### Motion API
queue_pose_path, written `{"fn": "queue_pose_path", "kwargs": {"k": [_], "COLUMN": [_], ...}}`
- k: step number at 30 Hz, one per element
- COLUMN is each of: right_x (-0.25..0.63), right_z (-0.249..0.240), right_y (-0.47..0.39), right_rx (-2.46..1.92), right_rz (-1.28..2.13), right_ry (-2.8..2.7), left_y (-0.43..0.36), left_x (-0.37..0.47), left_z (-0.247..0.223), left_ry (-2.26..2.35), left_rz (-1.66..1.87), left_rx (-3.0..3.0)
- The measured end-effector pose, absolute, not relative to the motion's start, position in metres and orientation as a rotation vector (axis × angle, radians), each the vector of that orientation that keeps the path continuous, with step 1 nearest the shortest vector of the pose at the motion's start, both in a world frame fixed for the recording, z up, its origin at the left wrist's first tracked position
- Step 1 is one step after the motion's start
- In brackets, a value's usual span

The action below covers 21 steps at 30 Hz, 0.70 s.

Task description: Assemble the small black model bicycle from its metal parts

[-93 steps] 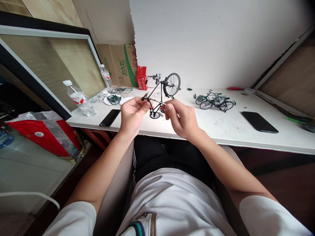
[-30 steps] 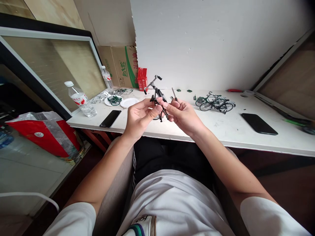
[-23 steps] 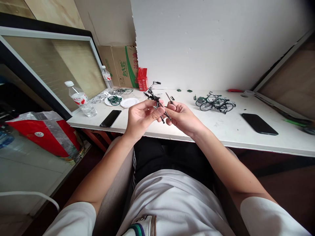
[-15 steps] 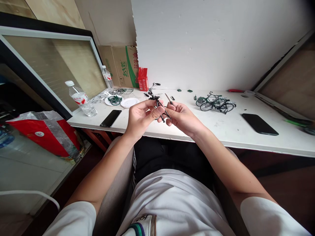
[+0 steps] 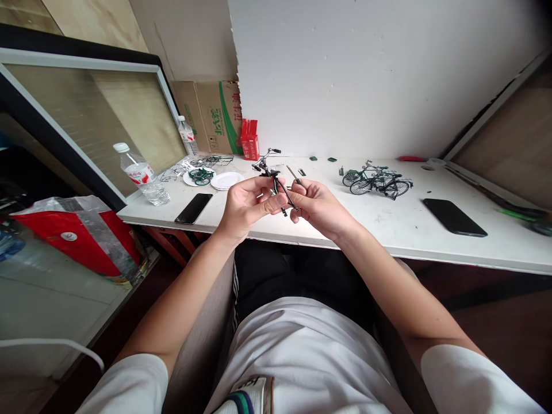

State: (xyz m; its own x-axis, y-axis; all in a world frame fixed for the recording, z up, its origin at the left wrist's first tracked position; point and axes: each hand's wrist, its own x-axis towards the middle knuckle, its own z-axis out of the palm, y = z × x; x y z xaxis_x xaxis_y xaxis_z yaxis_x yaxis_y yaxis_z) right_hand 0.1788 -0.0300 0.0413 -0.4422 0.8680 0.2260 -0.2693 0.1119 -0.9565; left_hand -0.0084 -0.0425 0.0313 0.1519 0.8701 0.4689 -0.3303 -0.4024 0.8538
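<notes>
Above the table's front edge, my left hand (image 5: 245,207) is closed on a black miniature bicycle frame (image 5: 279,185). The frame is tilted, with its silver handlebar (image 5: 268,158) and dark grips pointing up and away from me; no wheels show on it. My right hand (image 5: 324,211) is closed, its thumb and fingertips at the frame's lower end. From between its fingers a slim tool like a small screwdriver (image 5: 294,174) sticks up to the left. Fingers partly cover the frame's middle and the tool's lower part.
Assembled miniature bicycles (image 5: 376,181) stand to the right, near a black phone (image 5: 455,217). Leftward are another phone (image 5: 194,208), white plates (image 5: 227,180), one bearing green bicycle parts (image 5: 200,176), and a water bottle (image 5: 140,175). Behind stand a red box (image 5: 250,140) and a carton (image 5: 211,118).
The bicycle frame has turned slightly between my fingers, and its handlebar sits a little lower. The screwdriver has shifted slightly left. Both hands keep their hold.
</notes>
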Motion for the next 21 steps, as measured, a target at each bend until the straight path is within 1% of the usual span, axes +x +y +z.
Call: {"fn": "queue_pose_path", "kwargs": {"k": [21], "right_x": [0.1786], "right_z": [0.0401], "right_y": [-0.0296], "right_rx": [-0.642], "right_rz": [1.457], "right_ry": [-1.493], "left_y": [-0.0427], "left_x": [-0.01], "left_z": [0.0333], "left_ry": [0.56], "left_rz": [1.411], "left_rx": [1.469]}}
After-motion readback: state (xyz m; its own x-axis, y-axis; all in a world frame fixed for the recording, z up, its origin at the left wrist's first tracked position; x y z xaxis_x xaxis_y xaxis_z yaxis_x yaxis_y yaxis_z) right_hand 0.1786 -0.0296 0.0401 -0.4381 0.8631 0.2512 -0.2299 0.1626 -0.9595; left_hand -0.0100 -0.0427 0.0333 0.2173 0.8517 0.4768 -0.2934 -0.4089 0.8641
